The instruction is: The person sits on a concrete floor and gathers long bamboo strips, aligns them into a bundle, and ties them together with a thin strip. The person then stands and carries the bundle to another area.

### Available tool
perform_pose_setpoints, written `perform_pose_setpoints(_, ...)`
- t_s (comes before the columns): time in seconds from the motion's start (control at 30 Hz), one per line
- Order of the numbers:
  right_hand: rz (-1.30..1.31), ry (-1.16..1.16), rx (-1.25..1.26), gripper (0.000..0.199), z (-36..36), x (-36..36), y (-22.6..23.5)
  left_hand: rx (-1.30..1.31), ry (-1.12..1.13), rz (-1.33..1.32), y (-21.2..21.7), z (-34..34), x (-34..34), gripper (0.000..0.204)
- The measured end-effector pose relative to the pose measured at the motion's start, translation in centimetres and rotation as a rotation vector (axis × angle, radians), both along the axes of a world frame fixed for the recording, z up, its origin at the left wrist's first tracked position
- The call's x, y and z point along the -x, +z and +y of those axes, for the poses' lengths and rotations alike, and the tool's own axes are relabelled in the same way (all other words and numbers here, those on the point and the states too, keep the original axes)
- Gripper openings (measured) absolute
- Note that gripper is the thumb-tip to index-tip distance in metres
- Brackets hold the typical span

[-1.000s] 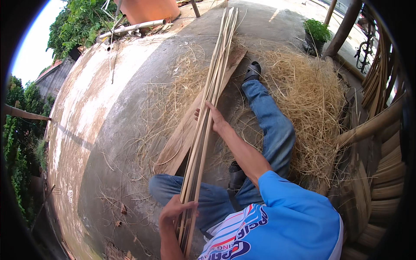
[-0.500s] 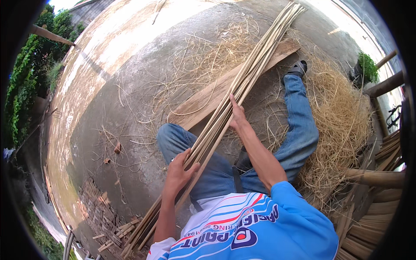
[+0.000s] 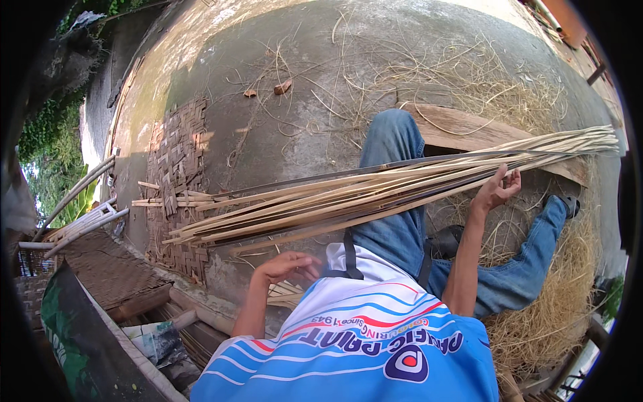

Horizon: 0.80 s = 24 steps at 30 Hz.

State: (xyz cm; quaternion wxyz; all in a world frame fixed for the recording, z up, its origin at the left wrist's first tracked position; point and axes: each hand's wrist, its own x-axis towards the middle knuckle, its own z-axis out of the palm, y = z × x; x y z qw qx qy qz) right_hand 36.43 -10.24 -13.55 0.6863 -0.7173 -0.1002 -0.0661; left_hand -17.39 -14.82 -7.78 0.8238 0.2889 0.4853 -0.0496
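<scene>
A long bundle of thin bamboo strips [image 3: 321, 194] lies across my thighs, its pale, loosely fanned end to the right over a wooden plank [image 3: 469, 127]. My right hand [image 3: 494, 191] is at the near edge of the bundle toward that end, fingers spread and not wrapped round it; its fingertips appear to touch the strips. Below the bundle, close to my shirt, my left hand [image 3: 289, 266] is apart from the strips. Its fingers are loosely bent with nothing in them.
Straw-like shavings [image 3: 542, 315] are heaped beside my right leg. A woven bamboo mat [image 3: 177, 157] with short bamboo pieces on it lies at the left. Several poles [image 3: 87, 228] and a dark sheet [image 3: 87, 328] stand at the lower left. Thin curls litter the concrete floor [image 3: 254, 147].
My view has turned to the left. Both hands held the bundle before; my left hand has let go and drawn back, and my right hand has loosened its hold.
</scene>
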Motion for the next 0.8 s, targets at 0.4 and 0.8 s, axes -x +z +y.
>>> perform_pose_setpoints(0.4, -0.468, 1.361, 0.658, 0.023, 3.4, 12.7, 8.8, -0.707, 1.93, 0.326, 2.1, 3.1, 23.6, 0.081)
perform_pose_setpoints(0.8, -0.532, 1.419, 0.615, 0.027, 4.3, 10.7, 8.6, -0.848, 1.634, 0.614, 2.5, 8.3, 33.1, 0.042)
